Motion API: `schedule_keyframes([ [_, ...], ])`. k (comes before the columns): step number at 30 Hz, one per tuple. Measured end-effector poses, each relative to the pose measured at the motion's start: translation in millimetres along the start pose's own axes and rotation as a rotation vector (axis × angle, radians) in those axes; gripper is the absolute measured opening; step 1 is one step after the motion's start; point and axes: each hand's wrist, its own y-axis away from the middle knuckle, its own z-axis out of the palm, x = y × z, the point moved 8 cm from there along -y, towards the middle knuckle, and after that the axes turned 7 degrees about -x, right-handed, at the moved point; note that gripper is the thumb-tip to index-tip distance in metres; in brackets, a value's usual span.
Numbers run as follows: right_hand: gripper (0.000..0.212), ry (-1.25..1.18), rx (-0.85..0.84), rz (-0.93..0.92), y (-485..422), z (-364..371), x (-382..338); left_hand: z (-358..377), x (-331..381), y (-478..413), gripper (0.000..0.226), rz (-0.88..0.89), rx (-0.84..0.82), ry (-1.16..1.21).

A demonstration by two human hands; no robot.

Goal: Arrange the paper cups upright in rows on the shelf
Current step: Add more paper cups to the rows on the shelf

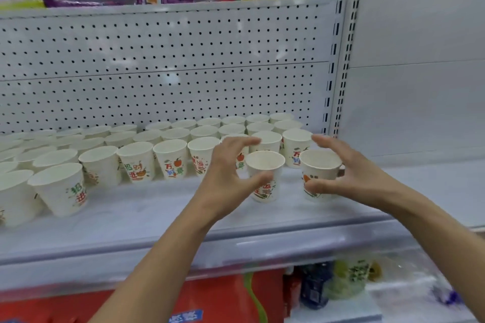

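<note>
Head view: the back rows of paper cups (170, 157) are filled and upright, running along the pegboard (157, 60) side of the shelf (157, 212). Two more start a front row near the shelf's right end: left cup (265, 165) and right cup (320, 168), both upright, set apart.

Step looks like set-down/release. Seat the bases flat, line them up with the cups behind, and lift the fingers straight off without clipping the rims.

Left hand (228, 173) is spread wide, fingers clear above the rim, thumb at the left cup's front wall; contact unclear. Right hand (349, 178) is the same: wide open, thumb at the right cup's front, nothing clamped.
</note>
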Motion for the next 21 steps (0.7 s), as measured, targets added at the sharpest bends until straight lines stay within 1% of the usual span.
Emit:
schedule_keyframes([
  [2, 0.108, -0.052, 0.06, 0.019, 5.9, 6.1, 7.8, 4.9, -8.6, 2.2, 0.082, -0.105, 0.014, 0.019],
  [4, 0.109, -0.067, 0.125, 0.015, 8.2, 11.0, 11.6, 16.2, -15.6, 2.9, 0.098, -0.198, -0.032, 0.052],
  [5, 0.108, -0.079, 0.161, 0.016, 7.5, 10.9, 13.1, 22.3, -17.6, 2.3, 0.103, -0.23, -0.057, 0.076],
  [8, 0.099, -0.118, 0.203, 0.02, -1.7, 6.8, 16.4, 33.2, -18.9, -1.7, 0.105, -0.285, -0.055, 0.145],
  [10, 0.093, -0.119, 0.177, 0.005, -9.4, 5.2, 15.5, 37.0, -17.0, -5.4, 0.1, -0.306, -0.025, 0.146],
  [12, 0.091, -0.136, 0.142, -0.003, -15.3, 3.5, 16.8, 41.9, -14.9, -9.4, 0.098, -0.32, -0.001, 0.13],
  [15, 0.094, -0.198, 0.095, 0.009, -19.6, 3.1, 23.9, 49.1, -13.0, -13.1, 0.108, -0.334, 0.043, 0.113],
  [18, 0.104, -0.227, 0.095, 0.028, -19.2, 4.0, 32.7, 51.5, -9.0, -9.7, 0.116, -0.318, 0.058, 0.09],
  [20, 0.108, -0.223, 0.11, 0.028, -18.5, 3.2, 33.5, 50.2, -10.2, -4.1, 0.116, -0.327, 0.052, 0.082],
  [21, 0.108, -0.219, 0.109, 0.03, -18.7, 3.1, 32.7, 49.9, -11.6, -1.4, 0.112, -0.341, 0.042, 0.082],
])
